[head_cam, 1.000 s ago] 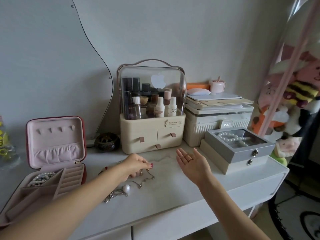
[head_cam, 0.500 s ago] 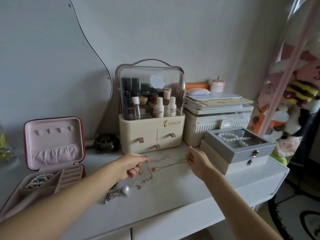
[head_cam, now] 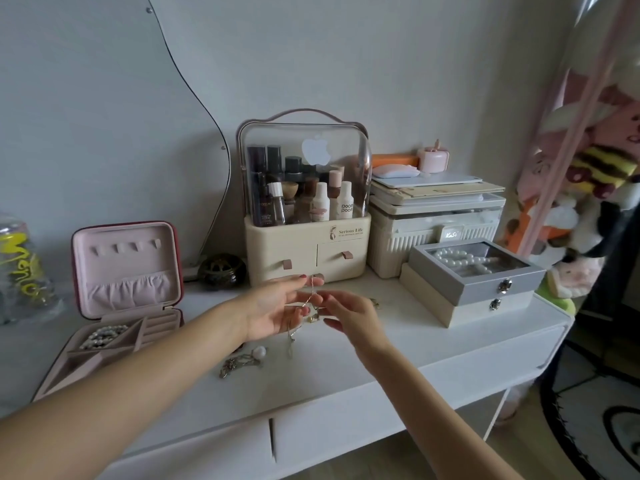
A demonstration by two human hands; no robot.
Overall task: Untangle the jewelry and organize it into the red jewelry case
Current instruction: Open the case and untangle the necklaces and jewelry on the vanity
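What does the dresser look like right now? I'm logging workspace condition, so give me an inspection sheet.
Surface: white dresser top, jewelry lying loose on it.
Job's things: thin gold chain lifted between both hands; silver chain tangle with a pearl on the top; red jewelry case with pink lining open at left, a beaded piece in one tray compartment.
Clutter: cream cosmetics organizer with clear lid; grey glass-lid box of pearls; ribbed white storage box.
Grippers: left hand and right hand both pinch the chain.
Cables: nothing seen.
Surroundings: wavy mirror, plush toys at right.
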